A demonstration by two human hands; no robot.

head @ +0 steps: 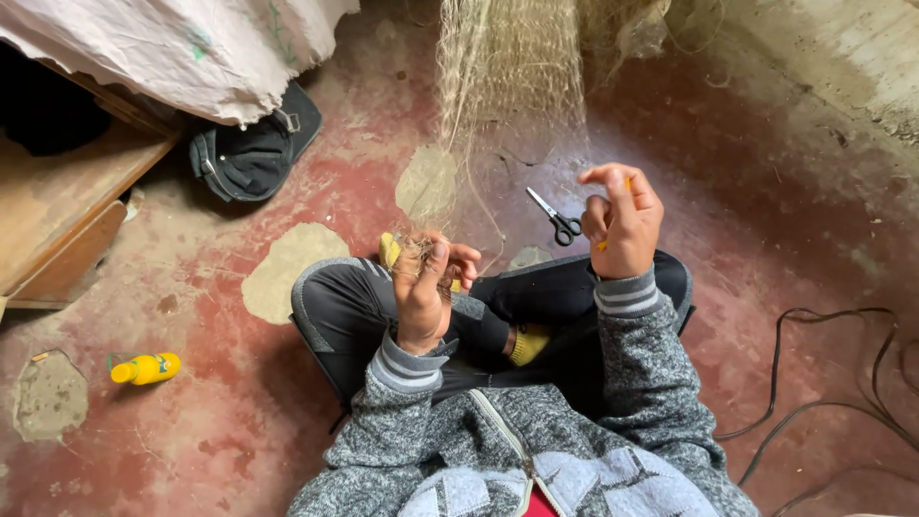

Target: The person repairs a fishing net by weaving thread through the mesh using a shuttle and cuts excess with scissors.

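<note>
A person in a grey knit jacket sits cross-legged on a worn red cement floor [766, 191], its paint flaked away in pale patches, with a rough concrete wall [842, 57] rising at upper right. At upper left a wooden bench [57, 201] carries a crumpled white sack [182, 48], and a dark bag [251, 153] lies on the floor just beside it. A small yellow bottle [145, 368] lies on its side at left, well apart from the sitter, and a black cable [823, 383] loops over the floor at right. A fine, pale fishing net [507, 77] hangs stretched from the top of the frame down to the lap, its long axis running nearly straight toward the person and narrowing as it comes. The left hand [426, 282] is closed in a fist around the bunched lower end of the net, above the left knee, with frayed strands showing between the fingers. The right hand [622, 220] is raised beside it, fingers curled and pinched on a small yellow tool; its shape is too hidden to tell, and a thin line between it and the net cannot be made out clearly. Black-handled scissors [555, 218] lie on the floor between the two hands, blades pointing away to the upper left, near the net's edge.
</note>
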